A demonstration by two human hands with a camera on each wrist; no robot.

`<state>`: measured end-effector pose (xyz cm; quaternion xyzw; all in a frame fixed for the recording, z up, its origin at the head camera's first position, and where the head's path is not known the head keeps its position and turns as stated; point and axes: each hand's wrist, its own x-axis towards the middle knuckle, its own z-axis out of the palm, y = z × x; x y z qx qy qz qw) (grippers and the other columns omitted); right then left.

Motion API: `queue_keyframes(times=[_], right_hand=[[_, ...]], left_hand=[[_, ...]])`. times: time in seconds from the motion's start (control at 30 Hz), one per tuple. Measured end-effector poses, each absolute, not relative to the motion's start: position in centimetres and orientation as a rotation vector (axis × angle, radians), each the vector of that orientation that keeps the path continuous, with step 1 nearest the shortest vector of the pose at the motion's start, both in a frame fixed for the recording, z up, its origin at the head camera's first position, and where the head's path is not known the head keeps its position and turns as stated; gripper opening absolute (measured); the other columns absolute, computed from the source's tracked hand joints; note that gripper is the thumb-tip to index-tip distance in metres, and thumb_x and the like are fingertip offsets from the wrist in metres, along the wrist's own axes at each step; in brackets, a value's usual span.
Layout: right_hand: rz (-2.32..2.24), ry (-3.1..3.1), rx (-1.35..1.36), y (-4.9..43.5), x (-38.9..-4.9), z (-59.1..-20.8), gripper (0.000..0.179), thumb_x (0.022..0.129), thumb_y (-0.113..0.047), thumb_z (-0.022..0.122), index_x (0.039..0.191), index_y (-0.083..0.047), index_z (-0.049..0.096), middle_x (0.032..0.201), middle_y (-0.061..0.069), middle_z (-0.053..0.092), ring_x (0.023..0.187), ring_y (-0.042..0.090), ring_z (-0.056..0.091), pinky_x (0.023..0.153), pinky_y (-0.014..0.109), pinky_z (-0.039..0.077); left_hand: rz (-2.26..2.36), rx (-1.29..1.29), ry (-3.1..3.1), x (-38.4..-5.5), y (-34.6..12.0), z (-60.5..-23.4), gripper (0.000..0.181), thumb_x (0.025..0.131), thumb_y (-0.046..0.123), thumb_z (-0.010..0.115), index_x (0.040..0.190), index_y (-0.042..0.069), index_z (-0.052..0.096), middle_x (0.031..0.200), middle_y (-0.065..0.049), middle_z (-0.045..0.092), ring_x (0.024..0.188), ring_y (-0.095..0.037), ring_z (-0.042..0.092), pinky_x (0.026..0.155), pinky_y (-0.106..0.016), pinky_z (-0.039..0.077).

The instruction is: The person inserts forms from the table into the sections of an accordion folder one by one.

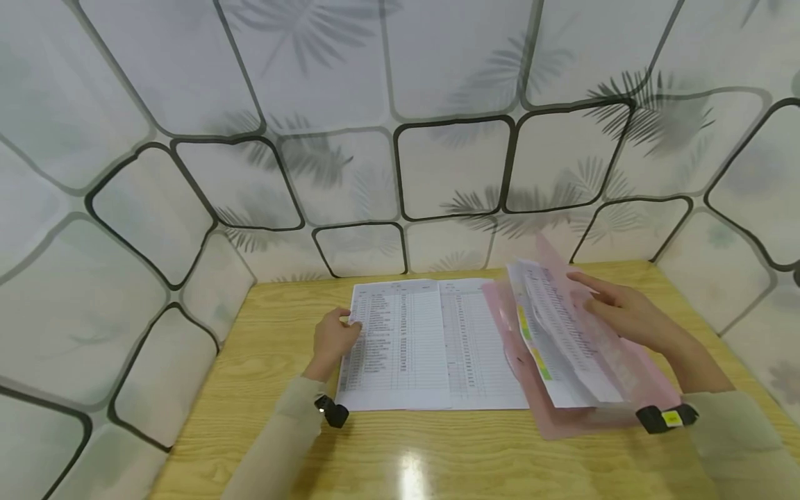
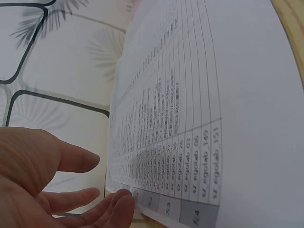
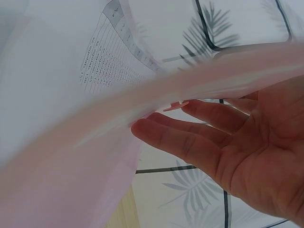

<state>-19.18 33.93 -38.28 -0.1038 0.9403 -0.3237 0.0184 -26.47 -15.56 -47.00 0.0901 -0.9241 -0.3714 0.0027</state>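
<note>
A pink folder (image 1: 587, 406) lies open on the wooden table (image 1: 437, 451), and its upper flap, with a few printed pages (image 1: 562, 333) tucked against it, stands lifted and tilted. The right hand (image 1: 625, 316) rests on the outer face of that lifted flap with its fingers (image 3: 190, 142) long and nearly straight, spread a little, their tips touching the pink plastic; they press against it rather than curl round it. From the right wrist view the flap runs as a blurred pink band across the fingertips, with a page of small printed lines behind it.

Just to the left of the folder, touching its lower flap, two printed sheets (image 1: 431, 340) lie flat side by side, covered with ruled rows of small text. The left hand (image 1: 334, 340) sits at the far-left edge of these sheets, away from the folder. Its fingers (image 2: 111, 209) are loosely extended and slightly apart, the tips meeting the edge of the paper; nothing is gripped.

Behind the folder and around the table stand white panels (image 1: 450, 167) with black frames and grey leaf prints.
</note>
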Motion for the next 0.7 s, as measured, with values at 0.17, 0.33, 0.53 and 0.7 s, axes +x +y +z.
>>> queue_keyframes(times=[0.17, 0.33, 0.53, 0.7], right_hand=[[-1.02, 2.913, -0.331, 34.0, -19.1, -38.3, 0.058, 0.111, -0.024, 0.054, 0.165, -0.014, 0.036, 0.106, 0.014, 0.058, 0.103, 0.034, 0.055, 0.072, 0.028, 0.04], [-1.018, 2.91, -0.331, 34.1, -19.1, -38.4, 0.058, 0.111, -0.025, 0.054, 0.165, -0.015, 0.035, 0.124, 0.022, 0.06, 0.11, 0.039, 0.058, 0.073, 0.029, 0.041], [-1.009, 2.913, -0.324, 34.2, -19.2, -38.3, 0.058, 0.111, -0.026, 0.054, 0.165, -0.016, 0.035, 0.136, 0.026, 0.058, 0.112, 0.04, 0.058, 0.075, 0.03, 0.041], [-1.014, 2.915, -0.326, 34.2, -19.2, -38.3, 0.058, 0.111, -0.026, 0.053, 0.165, -0.016, 0.035, 0.139, 0.027, 0.058, 0.112, 0.038, 0.058, 0.075, 0.03, 0.041]], left_hand=[[-1.018, 0.367, -2.952, -26.3, -16.5, -47.6, 0.053, 0.097, 0.032, 0.068, 0.138, -0.002, 0.063, 0.125, -0.024, 0.073, 0.104, -0.039, 0.072, 0.077, -0.048, 0.058], [-0.958, 0.389, -2.988, -26.2, -16.8, -47.8, 0.051, 0.096, 0.037, 0.071, 0.128, -0.002, 0.068, 0.12, -0.023, 0.073, 0.094, -0.035, 0.071, 0.069, -0.043, 0.055], [-0.903, 0.385, -3.002, -26.3, -16.5, -48.2, 0.041, 0.092, 0.032, 0.077, 0.113, -0.002, 0.07, 0.107, -0.019, 0.074, 0.085, -0.03, 0.068, 0.068, -0.041, 0.05], [-0.876, 0.391, -3.007, -26.6, -16.4, -48.3, 0.034, 0.093, 0.03, 0.076, 0.106, -0.001, 0.07, 0.101, -0.019, 0.074, 0.082, -0.03, 0.067, 0.067, -0.043, 0.051]])
